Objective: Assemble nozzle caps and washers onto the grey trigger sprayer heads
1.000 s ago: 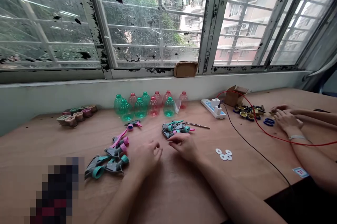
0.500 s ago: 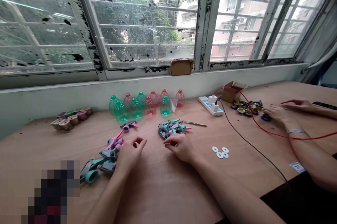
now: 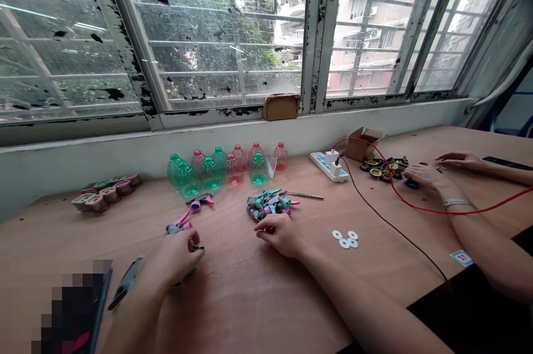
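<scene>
My left hand is closed over the left group of trigger spray heads, its fingers curled round one of them. Only a grey edge of that spray head shows at the fingertips, and a bit of green below the palm; the rest is hidden. Another grey spray head lies left of the wrist, and a grey and pink one just beyond the knuckles. My right hand rests on the table with fingers bent together and nothing visible in them. Right beyond it is a pile of grey, teal and pink spray heads.
Green and red clear bottles stand along the wall. A metal rod, white rings and a power strip with cables lie rightward. A co-worker's hands work by dark round parts. Small blocks sit left.
My left hand has moved left and toward me, onto the spray heads, and closed round one. My right hand stays nearly in place. The view has shifted slightly.
</scene>
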